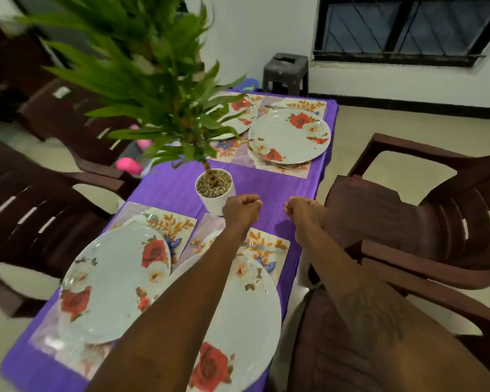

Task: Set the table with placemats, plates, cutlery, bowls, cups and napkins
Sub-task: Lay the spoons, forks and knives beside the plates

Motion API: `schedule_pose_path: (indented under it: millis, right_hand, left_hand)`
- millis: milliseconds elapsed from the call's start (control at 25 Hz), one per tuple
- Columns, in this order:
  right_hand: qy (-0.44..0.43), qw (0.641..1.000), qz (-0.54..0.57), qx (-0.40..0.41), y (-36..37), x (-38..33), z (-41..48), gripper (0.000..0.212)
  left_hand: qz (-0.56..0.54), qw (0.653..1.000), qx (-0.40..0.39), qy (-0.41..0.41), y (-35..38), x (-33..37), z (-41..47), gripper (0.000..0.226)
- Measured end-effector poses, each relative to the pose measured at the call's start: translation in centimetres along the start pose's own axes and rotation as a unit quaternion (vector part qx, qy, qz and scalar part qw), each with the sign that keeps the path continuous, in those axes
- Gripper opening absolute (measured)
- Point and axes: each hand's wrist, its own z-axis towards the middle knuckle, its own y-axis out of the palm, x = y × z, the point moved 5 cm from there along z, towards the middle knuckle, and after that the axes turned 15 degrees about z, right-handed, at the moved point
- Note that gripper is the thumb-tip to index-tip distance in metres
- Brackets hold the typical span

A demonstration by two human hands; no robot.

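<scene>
– Both hands are out over the table, curled into tight fists with nothing in them. Left hand [242,208] hovers just beside the white round pot [219,200], right hand [302,211] is over the table's right edge, a small gap between the two.

– ok and where's the table stuff?

– Nearest me, two big round white plates with red roses sit side by side. The right one [246,321] is partly under my left forearm, the left one [113,281] is just beside it. Each sits on a rectangular floral placemat [173,224], all on a purple tablecloth [176,188]. A silvery strip [255,246] lies on the right mat past the plate, maybe cutlery, too blurry to call.

– and past the fists?

– That pot is filled with pebbles and holds a tall leafy green plant [153,80], mid-table. Beyond it, two more rose plates on mats: the far right plate [290,135] is in plain view, the far left plate [239,113] is half behind leaves. Brown plastic armchairs stand on the right [408,207] and on the left [26,207]. At the far end, a dark square stool [285,72] stands by the white wall, under a dark barred window [402,26].
</scene>
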Motion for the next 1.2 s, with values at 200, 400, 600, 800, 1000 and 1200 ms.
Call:
schedule_pose_path:
  millis: [200, 400, 600, 800, 1000, 1200]
  right_hand:
    - [0.037, 0.991, -0.01, -0.125, -1.6, 1.1, -13.7, 0.006]
    - [0.03, 0.97, -0.111, -0.213, -1.8, 4.4, -24.2, 0.006]
    - [-0.009, 0.938, -0.17, -0.303, -0.3, 8.9, -32.6, 0.008]
    - [-0.053, 0.918, -0.227, -0.321, 5.0, 16.7, -40.0, 0.005]
    - [-0.061, 0.92, -0.217, -0.319, 11.7, 24.6, -49.5, 0.004]
    - [-0.062, 0.911, -0.24, -0.331, 18.2, 31.3, -55.7, 0.019]
  left_hand:
    - [0.031, 0.998, 0.055, -0.011, -8.5, -3.3, -11.7, 0.004]
    - [0.011, 0.996, 0.086, -0.028, -15.8, -8.0, -19.9, 0.007]
    - [0.069, 0.99, 0.119, -0.018, -23.7, -14.6, -23.2, 0.016]
    - [0.044, 0.992, 0.119, -0.01, -32.5, -21.7, -23.3, 0.011]
    - [0.053, 0.991, 0.117, -0.027, -43.1, -31.0, -22.4, 0.015]
    - [0.087, 0.986, 0.138, -0.039, -53.9, -36.1, -20.2, 0.012]
